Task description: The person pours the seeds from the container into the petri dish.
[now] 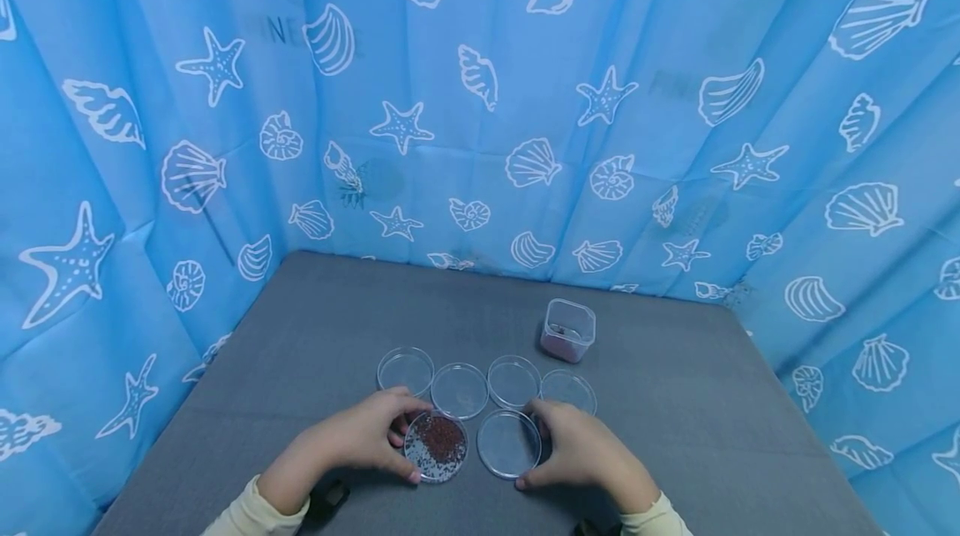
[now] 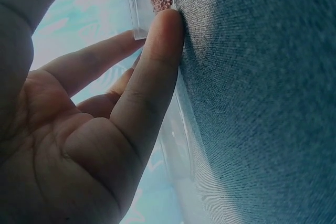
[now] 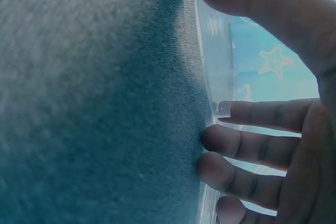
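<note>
Two clear petri dishes lie side by side near the front of the grey table, one at each hand. My left hand (image 1: 367, 434) holds the left petri dish (image 1: 437, 481) by its edge, thumb at the near side and index finger at the far side. Reddish-brown granules (image 1: 441, 438) are heaped in it and scattered across its bottom. In the left wrist view the thumb (image 2: 165, 40) presses the dish wall low at the cloth. My right hand (image 1: 577, 448) grips the clear petri dish (image 1: 508, 443) on the right, which shows no granules. Its wall (image 3: 218, 45) stands between thumb and fingers in the right wrist view.
Several more clear petri dishes (image 1: 460, 391) sit in a row just behind the hands. A square clear plastic tub (image 1: 562, 348) with reddish contents stands behind them to the right. Grey cloth covers the table (image 1: 660, 403); a blue shell-print curtain (image 1: 465, 119) borders its back and sides.
</note>
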`<move>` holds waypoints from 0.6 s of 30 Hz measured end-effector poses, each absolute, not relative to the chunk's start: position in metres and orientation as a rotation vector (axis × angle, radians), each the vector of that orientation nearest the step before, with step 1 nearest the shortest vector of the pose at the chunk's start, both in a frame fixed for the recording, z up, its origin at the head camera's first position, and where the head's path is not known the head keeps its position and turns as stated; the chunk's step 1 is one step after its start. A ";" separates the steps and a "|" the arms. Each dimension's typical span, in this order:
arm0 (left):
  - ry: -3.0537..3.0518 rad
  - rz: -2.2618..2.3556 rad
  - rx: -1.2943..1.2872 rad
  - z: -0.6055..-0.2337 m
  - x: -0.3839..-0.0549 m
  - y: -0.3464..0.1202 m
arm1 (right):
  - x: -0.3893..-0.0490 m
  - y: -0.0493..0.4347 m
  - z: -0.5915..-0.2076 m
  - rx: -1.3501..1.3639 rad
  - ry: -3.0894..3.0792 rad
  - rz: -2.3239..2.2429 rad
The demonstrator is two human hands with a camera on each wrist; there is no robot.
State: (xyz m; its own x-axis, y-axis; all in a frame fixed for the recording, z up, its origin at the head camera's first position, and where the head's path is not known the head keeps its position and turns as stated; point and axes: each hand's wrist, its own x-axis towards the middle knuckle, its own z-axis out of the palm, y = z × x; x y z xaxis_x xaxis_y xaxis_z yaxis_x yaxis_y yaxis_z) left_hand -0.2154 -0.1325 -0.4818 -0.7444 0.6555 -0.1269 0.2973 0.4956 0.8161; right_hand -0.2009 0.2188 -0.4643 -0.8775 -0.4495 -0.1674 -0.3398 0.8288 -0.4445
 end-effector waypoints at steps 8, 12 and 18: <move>2.325 1.148 0.795 -0.484 -0.217 -0.133 | -0.205 0.223 -0.462 -0.637 2.702 -0.720; 2.317 1.149 0.789 -0.485 -0.217 -0.134 | -0.205 0.227 -0.459 -0.653 2.688 -0.811; 2.314 1.151 0.790 -0.485 -0.218 -0.134 | -0.206 0.232 -0.459 -0.700 2.651 -0.957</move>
State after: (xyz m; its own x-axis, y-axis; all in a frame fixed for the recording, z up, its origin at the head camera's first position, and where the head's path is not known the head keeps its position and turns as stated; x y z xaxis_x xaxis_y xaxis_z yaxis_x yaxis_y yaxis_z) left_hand -0.2177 -0.1336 -0.4853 -0.7422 0.6580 -0.1270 0.2959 0.4918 0.8189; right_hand -0.2055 0.2318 -0.4590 -0.8573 -0.5116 -0.0585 -0.3562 0.6712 -0.6501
